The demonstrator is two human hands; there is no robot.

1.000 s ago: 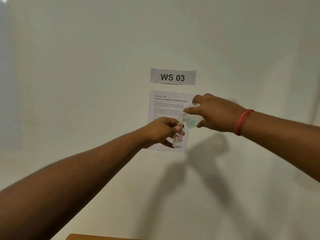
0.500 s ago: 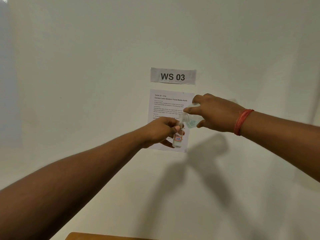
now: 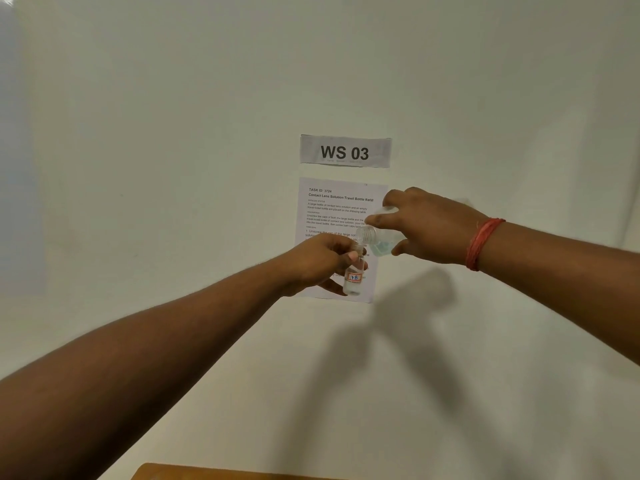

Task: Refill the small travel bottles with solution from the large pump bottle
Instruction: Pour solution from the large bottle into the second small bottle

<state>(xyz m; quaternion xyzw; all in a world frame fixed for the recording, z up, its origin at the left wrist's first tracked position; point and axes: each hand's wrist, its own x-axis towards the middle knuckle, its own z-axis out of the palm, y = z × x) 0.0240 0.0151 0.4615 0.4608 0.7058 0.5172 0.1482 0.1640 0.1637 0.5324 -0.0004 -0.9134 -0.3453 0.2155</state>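
bottom edge: a sliver of brown wooden worktop (image 3: 221, 472) peeks in at the very bottom of the view, nothing more of it showing.
left arm: bare forearm sweeps up from the lower left, long and straight, towards the centre.
left hand: the left hand (image 3: 317, 263) is curled round the small travel bottle (image 3: 354, 277), thumb across the front near its neck, other fingers (image 3: 334, 289) wrapped behind and under it. a firm grip, fingers closed on the bottle.
small travel bottle: clear, held upright in mid-air, mouth up, a small red-bordered label on its side with handwriting that reads something like "17b". a little liquid seems to sit in the bottom, hard to be sure.
right arm: comes in from the right edge, a red thread band (image 3: 482, 242) wound round the wrist.
right hand: the right hand (image 3: 427, 228) grips the large bottle (image 3: 379, 239) from above, index finger along the top, thumb underneath, fingers curled round the body.
large bottle: clear, tipped over on its side, open threaded neck pointing left and sitting just above the travel bottle's mouth, very close to it. pale bluish solution pools in its lower side. no pump head in view on it.
behind the hands: a printed task sheet (image 3: 341, 209) on the white wall (image 3: 173, 133), headed "contact lens solution travel bottle refill", partly covered by both hands.
farthest: above the sheet, a sign (image 3: 345, 152) reading "ws 03".
shadows: both arms cast soft grey shadows on the wall below and right.
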